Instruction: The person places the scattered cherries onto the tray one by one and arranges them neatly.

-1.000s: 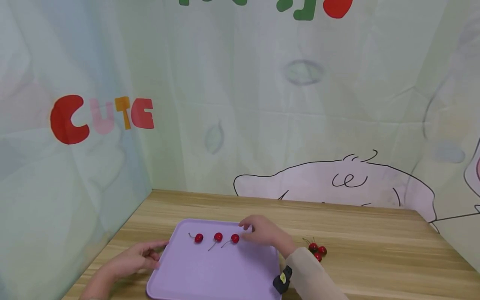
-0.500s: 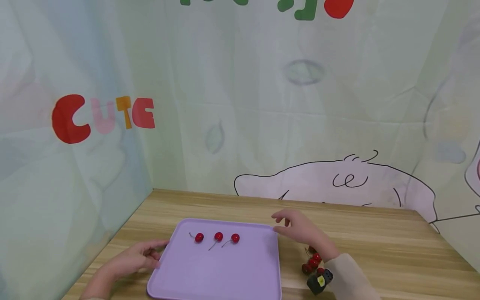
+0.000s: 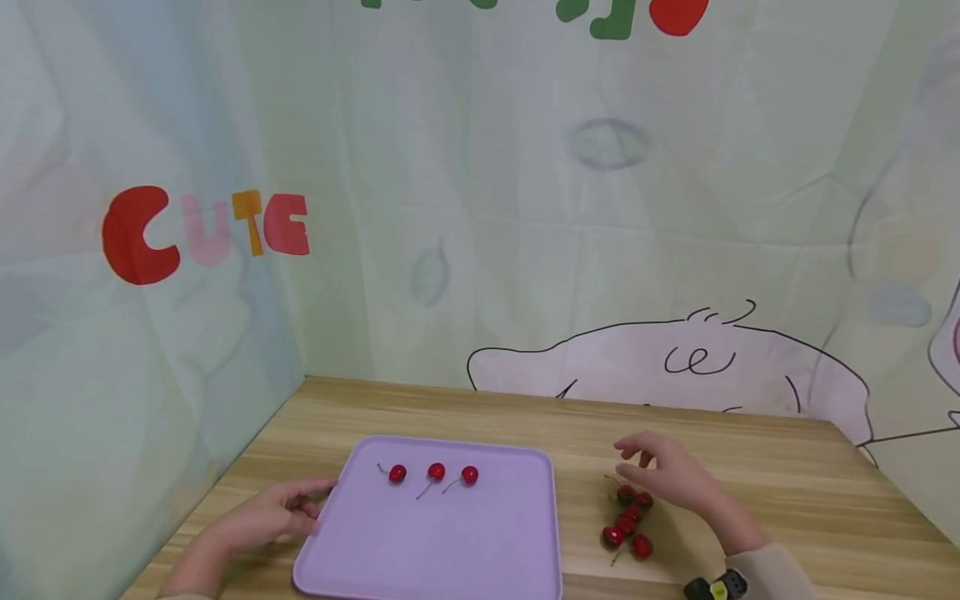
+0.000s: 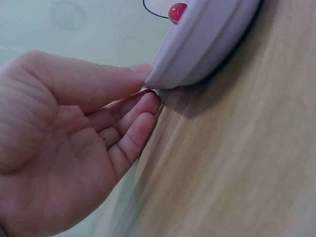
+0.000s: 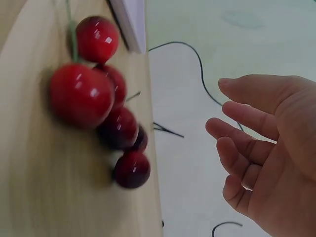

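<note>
A lilac tray [image 3: 420, 542] rests on the table with three red cherries [image 3: 437, 472] in a row near its far side. My left hand [image 3: 262, 517] holds the tray's left edge; in the left wrist view the thumb [image 4: 113, 84] meets the rim while the other fingers bend below it. To the right of the tray lies a small cluster of stemmed cherries [image 3: 626, 525]. Over the cluster's far end hovers my right hand [image 3: 667, 473], fingers loosely bent and holding nothing. The right wrist view shows the cherries [image 5: 81, 96] apart from that hand.
The wooden table [image 3: 787, 500] meets a printed cloth backdrop [image 3: 465, 208] at the back and left. Another cloth panel hangs at the right. A dark wrist device [image 3: 716, 587] sits by the right sleeve [image 3: 772, 573].
My right hand has moved right, from beside the third cherry on the tray to above the loose cherries, uncovering more of them. The left hand and tray have stayed put.
</note>
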Demonstrator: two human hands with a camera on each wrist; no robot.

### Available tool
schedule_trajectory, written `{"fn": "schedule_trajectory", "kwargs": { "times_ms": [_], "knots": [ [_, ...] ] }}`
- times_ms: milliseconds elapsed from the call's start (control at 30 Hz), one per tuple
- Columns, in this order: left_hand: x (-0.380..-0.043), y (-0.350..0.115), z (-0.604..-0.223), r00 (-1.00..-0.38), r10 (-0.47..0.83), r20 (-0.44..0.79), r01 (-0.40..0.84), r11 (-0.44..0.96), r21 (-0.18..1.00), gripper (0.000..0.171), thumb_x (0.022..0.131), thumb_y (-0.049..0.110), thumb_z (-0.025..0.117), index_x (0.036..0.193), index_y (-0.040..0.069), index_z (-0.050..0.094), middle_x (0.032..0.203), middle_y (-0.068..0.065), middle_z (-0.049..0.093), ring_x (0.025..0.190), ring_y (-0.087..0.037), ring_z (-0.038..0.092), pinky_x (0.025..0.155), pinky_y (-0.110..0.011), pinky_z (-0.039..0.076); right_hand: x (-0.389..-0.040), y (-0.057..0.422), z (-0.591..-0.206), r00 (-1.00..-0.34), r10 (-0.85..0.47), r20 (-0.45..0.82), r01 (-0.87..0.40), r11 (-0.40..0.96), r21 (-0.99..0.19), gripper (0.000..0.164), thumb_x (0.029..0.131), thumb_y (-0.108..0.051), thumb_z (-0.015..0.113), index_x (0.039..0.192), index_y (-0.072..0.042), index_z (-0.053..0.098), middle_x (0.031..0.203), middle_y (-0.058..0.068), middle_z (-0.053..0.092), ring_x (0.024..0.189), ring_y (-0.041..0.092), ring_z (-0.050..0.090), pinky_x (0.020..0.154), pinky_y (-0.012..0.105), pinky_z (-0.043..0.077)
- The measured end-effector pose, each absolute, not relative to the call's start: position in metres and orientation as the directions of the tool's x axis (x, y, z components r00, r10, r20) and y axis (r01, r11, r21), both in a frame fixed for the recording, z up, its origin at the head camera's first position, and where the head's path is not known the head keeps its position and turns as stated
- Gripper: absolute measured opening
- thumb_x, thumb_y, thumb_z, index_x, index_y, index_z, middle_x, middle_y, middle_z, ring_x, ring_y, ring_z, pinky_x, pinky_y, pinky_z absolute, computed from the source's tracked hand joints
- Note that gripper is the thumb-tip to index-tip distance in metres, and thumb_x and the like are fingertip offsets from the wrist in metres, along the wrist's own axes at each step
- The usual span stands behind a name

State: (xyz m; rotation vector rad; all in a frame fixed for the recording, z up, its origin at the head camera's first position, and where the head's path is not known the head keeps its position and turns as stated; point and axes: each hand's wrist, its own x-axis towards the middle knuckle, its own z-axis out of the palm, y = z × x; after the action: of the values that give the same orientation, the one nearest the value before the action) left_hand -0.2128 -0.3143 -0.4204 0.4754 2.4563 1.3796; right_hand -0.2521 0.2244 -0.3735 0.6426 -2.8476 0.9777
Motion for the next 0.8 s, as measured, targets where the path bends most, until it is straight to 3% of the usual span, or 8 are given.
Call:
{"fn": "schedule_trajectory", "kwargs": {
  "times_ms": [300,667,800],
  "knots": [
    [-0.213,-0.315,-0.421,-0.902,0.425,-0.077,0.154,0.483,0.862,0.066,0.083,0.004,0.066,0.140,-0.013,0.037,0.101,-0.012,0.056,0.087,-0.018,0.050,0.068,-0.025,0.044,-0.242,0.248,-0.388,-0.939,-0.310,0.149,-0.333,0.718,-0.611,0.034,0.087,-0.020,0.070,0.110,0.005,0.066,0.096,0.009,0.066,0.079,0.013,0.055,0.064,0.026,0.046],
    [-0.213,-0.313,-0.420,-0.904,0.417,-0.092,0.143,0.500,0.854,0.066,0.082,0.005,0.067,0.139,-0.011,0.039,0.114,-0.017,0.056,0.090,-0.023,0.050,0.071,-0.027,0.046,-0.242,0.254,-0.406,-0.972,-0.228,0.057,-0.212,0.749,-0.628,0.037,0.086,-0.027,0.070,0.109,0.002,0.067,0.094,0.004,0.066,0.081,0.014,0.056,0.069,0.031,0.046],
    [-0.214,-0.314,-0.420,-0.903,0.420,-0.093,0.143,0.497,0.856,0.066,0.082,0.005,0.067,0.140,-0.012,0.039,0.112,-0.017,0.055,0.091,-0.023,0.049,0.072,-0.027,0.046,-0.244,0.256,-0.410,-0.966,-0.250,0.061,-0.231,0.741,-0.631,0.036,0.086,-0.027,0.070,0.108,0.002,0.068,0.093,0.003,0.066,0.080,0.015,0.057,0.070,0.031,0.047]
  ]
}}
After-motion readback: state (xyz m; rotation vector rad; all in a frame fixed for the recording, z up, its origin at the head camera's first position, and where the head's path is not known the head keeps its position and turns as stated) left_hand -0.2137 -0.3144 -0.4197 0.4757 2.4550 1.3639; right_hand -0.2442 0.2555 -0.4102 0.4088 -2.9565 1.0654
